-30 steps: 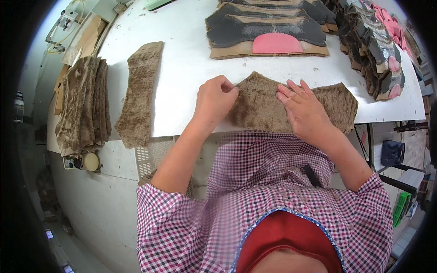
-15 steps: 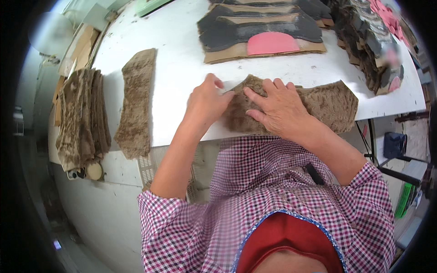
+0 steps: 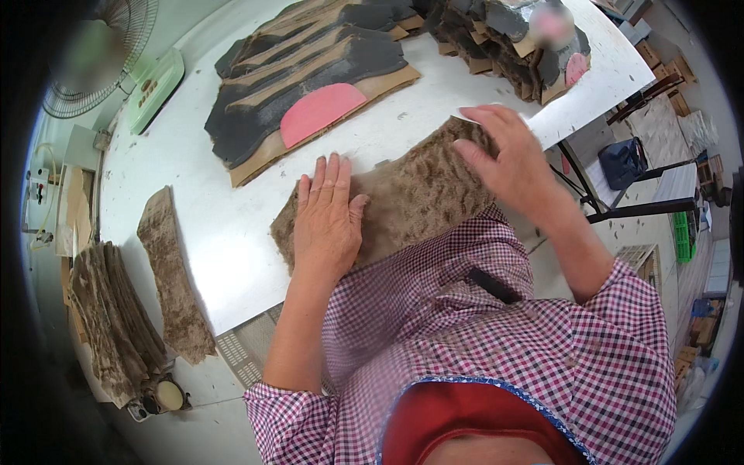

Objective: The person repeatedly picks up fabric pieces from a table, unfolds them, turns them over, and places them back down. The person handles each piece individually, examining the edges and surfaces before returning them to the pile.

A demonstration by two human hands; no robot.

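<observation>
A brown plush fur-like fabric piece [image 3: 422, 194] lies along the near edge of the white table, pile side up, its lower edge over my checked apron. My left hand [image 3: 329, 225] rests flat on its left part, fingers stretched out and nearly together. Over the right end is my right hand [image 3: 518, 159], slightly blurred, with thumb and fingers apart near the upper corner. Whether the right fingertips press on the fabric, I cannot tell. To the left, another brown fabric piece [image 3: 174, 279] lies alone, hanging past the table edge.
Beyond my hands are overlapping dark-grey and tan pieces [image 3: 310, 85] with a pink half-round patch [image 3: 322, 112] on the nearest. More layered pieces [image 3: 504, 46] lie far right. A brown fabric stack [image 3: 112, 318] hangs at far left. A green tray [image 3: 157, 91] and a fan [image 3: 101, 54] stand behind.
The view has turned toward the right. My hands have moved apart: the left now lies flat on the fabric's left part, and the right has shifted to its right end.
</observation>
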